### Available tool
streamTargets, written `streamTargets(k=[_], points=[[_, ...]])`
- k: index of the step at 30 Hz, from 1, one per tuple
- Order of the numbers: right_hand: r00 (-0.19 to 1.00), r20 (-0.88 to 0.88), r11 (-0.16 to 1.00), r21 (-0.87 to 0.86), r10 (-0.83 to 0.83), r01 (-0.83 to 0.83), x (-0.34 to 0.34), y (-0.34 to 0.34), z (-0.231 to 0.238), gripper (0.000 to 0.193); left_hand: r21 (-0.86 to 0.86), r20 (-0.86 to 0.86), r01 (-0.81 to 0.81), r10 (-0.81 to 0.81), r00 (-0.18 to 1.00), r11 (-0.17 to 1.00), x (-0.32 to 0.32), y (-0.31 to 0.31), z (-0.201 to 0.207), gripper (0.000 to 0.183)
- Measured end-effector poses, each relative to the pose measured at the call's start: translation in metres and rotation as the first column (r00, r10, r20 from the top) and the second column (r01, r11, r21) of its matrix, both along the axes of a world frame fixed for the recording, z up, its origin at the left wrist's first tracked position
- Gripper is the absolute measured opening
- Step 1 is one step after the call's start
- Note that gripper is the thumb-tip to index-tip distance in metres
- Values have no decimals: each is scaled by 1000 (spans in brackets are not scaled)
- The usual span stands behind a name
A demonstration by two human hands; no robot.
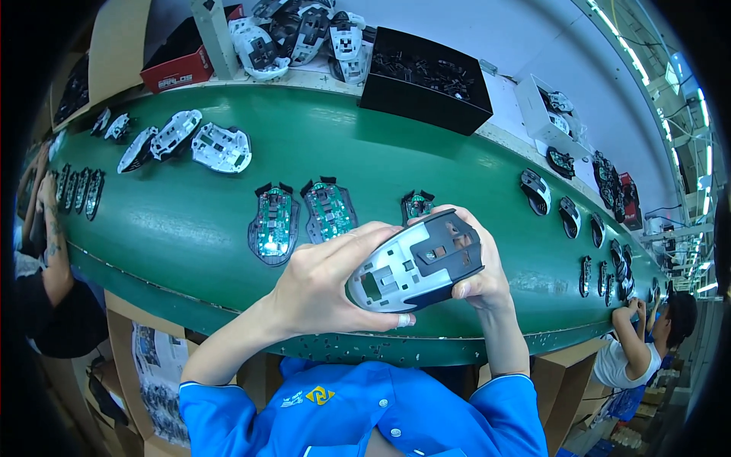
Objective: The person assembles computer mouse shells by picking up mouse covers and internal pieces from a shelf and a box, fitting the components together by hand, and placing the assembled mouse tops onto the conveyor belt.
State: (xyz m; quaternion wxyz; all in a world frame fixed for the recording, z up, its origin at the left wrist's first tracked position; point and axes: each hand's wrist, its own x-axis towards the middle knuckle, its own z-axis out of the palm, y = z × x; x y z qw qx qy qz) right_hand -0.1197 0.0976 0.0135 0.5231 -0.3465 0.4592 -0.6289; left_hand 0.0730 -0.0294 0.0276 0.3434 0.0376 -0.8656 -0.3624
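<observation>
Over the near edge of the green bench, both hands grip a white and dark grey computer mouse shell [417, 263], held tilted with its cut-out face up. My left hand [320, 278] closes round the white end, thumb along the near edge. At the dark end, my right hand [487, 266] wraps the other side, its fingers partly behind the shell. Just beyond lie two black mouse bases with green circuit boards, one on the left [274, 222] and one beside it [330, 212]. A third circuit board [417, 204] is partly hidden behind the shell.
White mouse shells [221, 148] lie at the far left of the green bench [365, 156]. Along the back stand a black box [411, 109] of small dark parts, piled shells [308, 38] and a red box [179, 74]. More mice [535, 192] sit rightward. Co-workers are at both ends.
</observation>
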Motion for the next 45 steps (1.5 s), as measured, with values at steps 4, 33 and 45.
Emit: streamTargets(k=[4,33,45], points=[[998,55,1000,8,-18,17,6,-1,2,94,4,14,-38,38,999,999,1,4,-1,76],[998,-67,998,56,10,-6,16,3,11,87,470,122,15,-82,989,882,18,8,-10,77],[15,-898,805,-402,-440,-437,39,-9,29,32,835,144,121,-427,893,536,15,-1,-7,63]])
